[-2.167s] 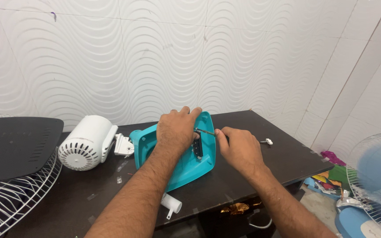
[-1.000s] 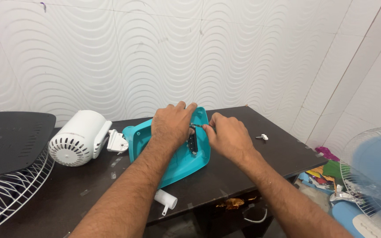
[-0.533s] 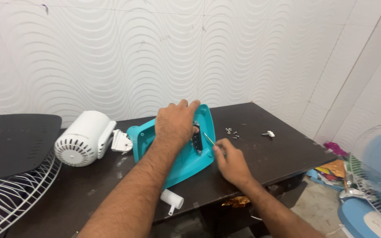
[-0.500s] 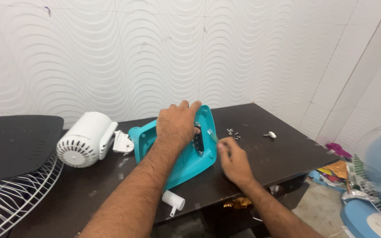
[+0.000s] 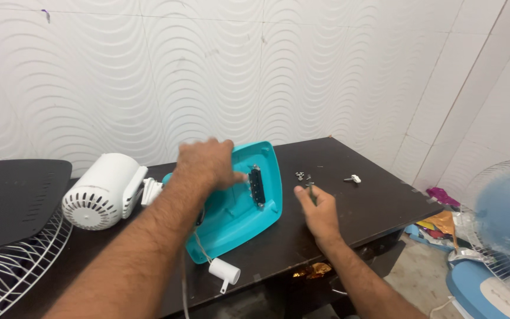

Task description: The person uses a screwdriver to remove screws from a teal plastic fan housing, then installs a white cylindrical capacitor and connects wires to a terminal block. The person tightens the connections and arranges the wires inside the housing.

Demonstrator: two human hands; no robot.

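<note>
White wave-patterned wall tiles behind; dark brown table (image 5: 355, 204) in front.

- One turquoise fan-base cover (image 5: 237, 207), propped on edge mid-table, hollow side facing right, a black switch block (image 5: 257, 185) inside.
- Left hand (image 5: 205, 165): fingers spread over the cover's top edge, steadying it.
- Right hand (image 5: 317, 210): just right of the cover, fingertips pinched on a small screw (image 5: 310, 186); the blur hides detail.
- Loose screws (image 5: 300, 175): two or three, far side of the hand.
- One white clip (image 5: 355, 178), further right.
- One white motor housing (image 5: 103, 190), left.
- One wire fan guard (image 5: 13, 266), near left.
- One white capacitor (image 5: 224, 272), on a lead at the near edge.

Judgement: keep the cover braced firmly and the screw square to its hole.
</note>
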